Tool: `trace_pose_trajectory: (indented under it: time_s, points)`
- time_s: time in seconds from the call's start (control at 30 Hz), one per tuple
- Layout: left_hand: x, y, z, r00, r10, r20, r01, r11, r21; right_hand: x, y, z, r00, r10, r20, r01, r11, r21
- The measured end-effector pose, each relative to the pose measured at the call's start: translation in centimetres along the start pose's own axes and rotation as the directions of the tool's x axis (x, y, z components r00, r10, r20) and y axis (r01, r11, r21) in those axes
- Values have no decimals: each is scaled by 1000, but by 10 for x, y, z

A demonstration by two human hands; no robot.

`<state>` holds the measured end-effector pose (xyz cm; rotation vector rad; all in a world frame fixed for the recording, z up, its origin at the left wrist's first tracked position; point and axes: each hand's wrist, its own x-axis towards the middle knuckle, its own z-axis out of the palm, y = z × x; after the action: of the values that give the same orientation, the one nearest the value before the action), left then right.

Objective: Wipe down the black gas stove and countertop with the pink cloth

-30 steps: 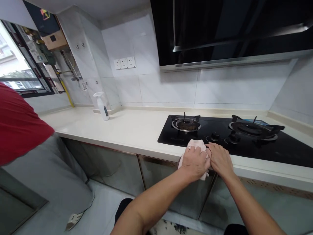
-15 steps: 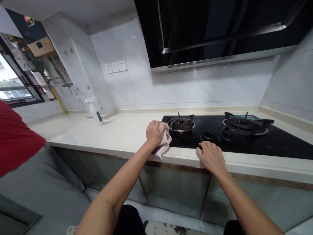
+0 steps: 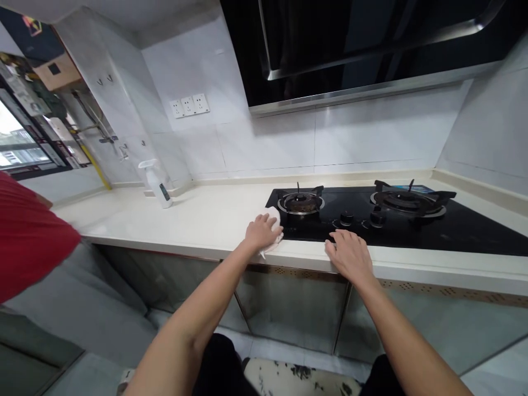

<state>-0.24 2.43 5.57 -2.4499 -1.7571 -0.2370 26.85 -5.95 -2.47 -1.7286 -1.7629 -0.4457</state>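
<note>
My left hand (image 3: 261,232) presses a pale cloth (image 3: 274,216) onto the white countertop (image 3: 206,214), right at the left edge of the black gas stove (image 3: 305,229). Its fingers lie over the cloth, which shows past the fingertips and below the palm. My right hand (image 3: 350,254) holds nothing and rests on the counter's front edge with its fingers apart, the fingertips at the stove's front rim. Just beyond that hand are two black knobs (image 3: 377,219). The left burner (image 3: 301,203) stands close to the cloth; the right burner (image 3: 408,199) is farther off.
A white spray bottle (image 3: 157,184) stands on the counter at the left. A person in a red top (image 3: 33,236) is at the far left. Overhead hangs a black range hood (image 3: 371,49). Wall sockets (image 3: 190,105) and a floral-patterned seat (image 3: 301,377) are also in view.
My left hand has flattened over the cloth, which was bunched and hanging toward the counter's front edge. The right hand stays at the edge. The view has shifted slightly.
</note>
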Motion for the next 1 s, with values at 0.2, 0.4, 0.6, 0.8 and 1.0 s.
trace_pose_trajectory:
  time_s: [0.2,0.4,0.6,0.8,1.0]
  points:
    - [-40,81,12,922,360,-145,-346,931,116,0,3,-2,999,-38,17,38,999,9]
    - [-51,126,22,821,498,-280,-498,864,77,2,14,2,996,50,76,-57,995,87]
    - [-42,48,14,952,268,-146,-280,958,-70,-2,20,7,996,-77,51,74,995,64]
    - [-47,-85,-9,977,-213,26,214,977,-27,-5,22,9,995,-98,28,96,994,50]
    - [-63,-187,-27,844,-536,-31,536,844,1,-5,22,11,996,-87,31,85,995,45]
